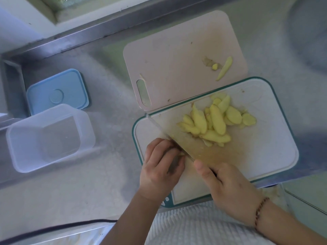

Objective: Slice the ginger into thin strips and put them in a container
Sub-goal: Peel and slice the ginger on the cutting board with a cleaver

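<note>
Yellow ginger slices (215, 122) lie piled at 1 o'clock; right hand (228, 188) grips the knife (200, 147), left hand (161, 167) curls fingers over a small piece; container (47, 138) at 9 o'clock holds nothing yet.

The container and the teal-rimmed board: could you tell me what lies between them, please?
Only bare steel counter between container and board, in the head view.

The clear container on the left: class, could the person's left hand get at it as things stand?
Probably yes. The clear container sits open on the counter beside the left hand, with bare steel between them. But that hand's fingers are holding ginger against the knife, so it must let go first.
</note>
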The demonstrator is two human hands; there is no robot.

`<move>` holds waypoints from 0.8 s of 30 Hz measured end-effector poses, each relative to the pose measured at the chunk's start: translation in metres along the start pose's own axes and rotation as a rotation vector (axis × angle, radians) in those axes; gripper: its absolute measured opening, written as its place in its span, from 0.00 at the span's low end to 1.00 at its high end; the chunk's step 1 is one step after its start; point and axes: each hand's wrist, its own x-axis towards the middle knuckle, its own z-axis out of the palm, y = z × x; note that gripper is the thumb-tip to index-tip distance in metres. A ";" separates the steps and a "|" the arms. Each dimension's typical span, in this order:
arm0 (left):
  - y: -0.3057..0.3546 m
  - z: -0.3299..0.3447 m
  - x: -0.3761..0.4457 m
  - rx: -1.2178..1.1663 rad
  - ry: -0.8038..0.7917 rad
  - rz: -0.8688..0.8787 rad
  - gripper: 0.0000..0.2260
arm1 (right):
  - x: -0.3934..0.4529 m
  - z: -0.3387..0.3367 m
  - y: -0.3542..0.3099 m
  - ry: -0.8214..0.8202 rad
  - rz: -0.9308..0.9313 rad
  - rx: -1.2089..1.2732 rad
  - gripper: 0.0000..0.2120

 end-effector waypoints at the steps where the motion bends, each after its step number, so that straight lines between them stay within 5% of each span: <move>1: 0.000 0.000 0.001 0.013 -0.007 0.006 0.15 | 0.001 -0.001 0.000 -0.020 0.027 0.049 0.30; 4: 0.002 -0.001 0.001 0.032 -0.032 0.011 0.09 | 0.000 -0.003 0.006 -0.063 0.088 0.159 0.36; 8: 0.001 -0.001 0.000 0.019 -0.019 -0.010 0.13 | -0.005 -0.004 0.015 -0.019 0.057 0.048 0.39; 13: 0.002 -0.002 -0.001 0.021 -0.021 -0.020 0.08 | -0.009 -0.008 0.011 0.036 0.012 -0.038 0.34; 24: -0.001 0.000 -0.005 0.016 -0.002 -0.030 0.15 | -0.011 -0.004 0.008 -0.004 -0.030 -0.184 0.37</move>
